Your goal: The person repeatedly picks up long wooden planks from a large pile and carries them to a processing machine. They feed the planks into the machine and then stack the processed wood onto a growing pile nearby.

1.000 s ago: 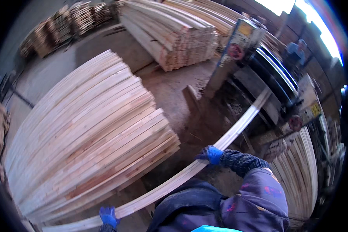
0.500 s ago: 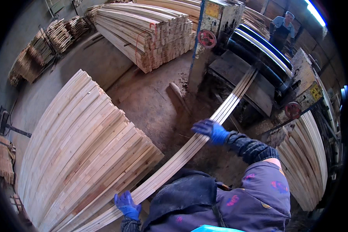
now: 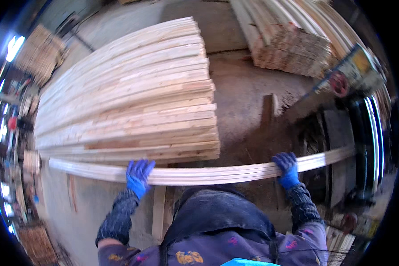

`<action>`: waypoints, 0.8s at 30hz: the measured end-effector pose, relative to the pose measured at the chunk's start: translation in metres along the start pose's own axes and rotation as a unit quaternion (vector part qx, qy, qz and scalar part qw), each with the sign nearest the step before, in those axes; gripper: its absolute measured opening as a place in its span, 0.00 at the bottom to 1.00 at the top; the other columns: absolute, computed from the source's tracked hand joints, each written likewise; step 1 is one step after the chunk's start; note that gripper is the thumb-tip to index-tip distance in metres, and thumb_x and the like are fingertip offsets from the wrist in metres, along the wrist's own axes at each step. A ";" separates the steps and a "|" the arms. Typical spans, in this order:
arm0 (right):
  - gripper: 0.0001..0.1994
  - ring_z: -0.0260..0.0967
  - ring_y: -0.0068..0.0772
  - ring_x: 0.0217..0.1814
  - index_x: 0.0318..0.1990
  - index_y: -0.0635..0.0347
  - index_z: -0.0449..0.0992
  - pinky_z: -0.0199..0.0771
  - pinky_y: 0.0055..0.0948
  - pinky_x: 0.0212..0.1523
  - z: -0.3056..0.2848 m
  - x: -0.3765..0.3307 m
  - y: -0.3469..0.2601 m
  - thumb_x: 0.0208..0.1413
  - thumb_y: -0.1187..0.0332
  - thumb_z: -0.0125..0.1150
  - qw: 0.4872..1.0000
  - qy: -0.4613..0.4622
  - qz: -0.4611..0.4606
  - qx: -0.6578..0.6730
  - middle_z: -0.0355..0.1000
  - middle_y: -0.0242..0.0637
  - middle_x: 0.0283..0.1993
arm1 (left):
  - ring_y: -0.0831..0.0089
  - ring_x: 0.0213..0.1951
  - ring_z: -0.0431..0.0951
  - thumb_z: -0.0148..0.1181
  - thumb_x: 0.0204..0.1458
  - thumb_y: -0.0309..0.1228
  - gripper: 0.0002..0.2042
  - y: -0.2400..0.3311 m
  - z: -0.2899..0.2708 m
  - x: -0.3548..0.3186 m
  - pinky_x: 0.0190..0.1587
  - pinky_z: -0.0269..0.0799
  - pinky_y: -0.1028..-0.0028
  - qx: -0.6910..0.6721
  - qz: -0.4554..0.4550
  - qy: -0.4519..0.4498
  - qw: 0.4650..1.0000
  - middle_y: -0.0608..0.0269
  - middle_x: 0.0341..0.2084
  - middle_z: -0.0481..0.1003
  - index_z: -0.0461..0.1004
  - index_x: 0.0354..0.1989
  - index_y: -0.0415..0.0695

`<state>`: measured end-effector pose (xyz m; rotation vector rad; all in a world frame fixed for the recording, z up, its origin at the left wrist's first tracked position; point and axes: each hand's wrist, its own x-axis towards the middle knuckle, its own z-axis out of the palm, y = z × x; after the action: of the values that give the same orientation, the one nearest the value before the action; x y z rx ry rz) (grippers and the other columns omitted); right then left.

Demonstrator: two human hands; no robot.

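A few long, pale wooden strips [image 3: 213, 175] lie side by side in front of me, crossing from left to right. Their right end reaches the dark rollers of a machine [image 3: 363, 142]; whether it is between the rollers is hard to see. My left hand [image 3: 139, 178], in a blue-purple glove, is closed over the strips left of my body. Farther right, near the machine's flat bed [image 3: 339, 146], my gloved right hand [image 3: 287, 170] wraps over the same strips from the near edge. Both thumbs are mostly hidden.
A large stack of boards [image 3: 133, 93] stands just beyond the strips. Another bundled stack [image 3: 292, 51] lies at the far right, beside the machine's post with a red handwheel [image 3: 338, 84]. A wood piece [image 3: 270, 110] rests on the floor between them.
My view has swung left, so the strips now run nearly level across it. The right hand has gone from spread fingers on top to a grip; the left hand stays on the strips.
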<state>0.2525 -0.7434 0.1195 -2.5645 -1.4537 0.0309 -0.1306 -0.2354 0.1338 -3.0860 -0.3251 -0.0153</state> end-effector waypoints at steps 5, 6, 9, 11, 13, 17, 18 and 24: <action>0.32 0.54 0.48 0.76 0.68 0.50 0.66 0.51 0.49 0.75 0.016 -0.017 0.034 0.50 0.71 0.54 0.980 0.061 0.148 -0.121 0.61 0.40 0.72 | 0.56 0.62 0.68 0.69 0.35 0.35 0.38 0.004 0.005 0.020 0.70 0.45 0.42 -0.067 -0.051 -0.005 0.996 0.59 0.55 0.72 0.70 0.63 0.56; 0.32 0.55 0.48 0.75 0.68 0.50 0.65 0.52 0.49 0.74 0.012 -0.009 0.027 0.51 0.71 0.53 0.984 0.057 0.123 -0.118 0.61 0.40 0.72 | 0.57 0.62 0.67 0.66 0.38 0.34 0.35 0.020 0.010 0.027 0.70 0.43 0.41 -0.060 -0.066 -0.010 0.996 0.59 0.55 0.72 0.70 0.62 0.57; 0.32 0.59 0.49 0.73 0.68 0.51 0.66 0.53 0.50 0.73 0.019 0.026 -0.004 0.51 0.71 0.54 0.997 0.045 0.026 -0.049 0.64 0.42 0.70 | 0.59 0.57 0.71 0.67 0.32 0.33 0.34 0.061 0.044 0.046 0.69 0.45 0.41 -0.008 -0.070 0.069 0.995 0.62 0.49 0.74 0.74 0.58 0.56; 0.35 0.68 0.53 0.62 0.64 0.55 0.69 0.64 0.53 0.64 0.019 0.056 -0.046 0.40 0.72 0.60 0.994 0.066 -0.082 -0.018 0.70 0.48 0.63 | 0.59 0.55 0.71 0.66 0.33 0.35 0.32 0.089 0.035 0.064 0.68 0.47 0.40 -0.030 -0.066 0.018 0.997 0.63 0.48 0.74 0.75 0.56 0.56; 0.37 0.71 0.53 0.58 0.62 0.56 0.70 0.68 0.52 0.58 0.020 0.080 -0.087 0.35 0.71 0.61 0.987 0.048 -0.140 0.058 0.71 0.48 0.61 | 0.59 0.52 0.72 0.68 0.34 0.37 0.34 0.118 0.030 0.071 0.67 0.51 0.44 -0.028 -0.048 0.042 0.998 0.62 0.47 0.75 0.73 0.59 0.55; 0.41 0.73 0.52 0.52 0.63 0.50 0.70 0.70 0.51 0.54 0.019 0.100 -0.126 0.30 0.69 0.65 0.978 -0.003 -0.173 0.117 0.73 0.44 0.58 | 0.61 0.54 0.73 0.73 0.36 0.49 0.48 0.132 -0.016 0.089 0.70 0.51 0.52 -0.119 0.003 -0.048 0.992 0.61 0.49 0.74 0.60 0.70 0.52; 0.41 0.73 0.53 0.52 0.63 0.50 0.70 0.70 0.51 0.53 0.021 0.096 -0.122 0.30 0.68 0.65 0.980 -0.025 -0.158 0.120 0.73 0.44 0.57 | 0.62 0.55 0.73 0.74 0.35 0.51 0.50 0.124 -0.018 0.083 0.70 0.50 0.52 -0.131 0.010 -0.033 0.991 0.61 0.49 0.74 0.58 0.71 0.51; 0.31 0.72 0.55 0.48 0.58 0.54 0.73 0.68 0.51 0.51 0.018 0.065 -0.049 0.39 0.65 0.61 0.990 -0.029 -0.122 0.067 0.76 0.45 0.49 | 0.61 0.65 0.66 0.68 0.41 0.41 0.44 -0.036 -0.002 -0.012 0.71 0.48 0.47 0.057 -0.073 -0.056 0.994 0.59 0.61 0.69 0.58 0.72 0.54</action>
<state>0.2424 -0.6607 0.1161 -2.2827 -1.7144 0.1639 -0.1499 -0.2026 0.1366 -2.9493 -0.5364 0.1657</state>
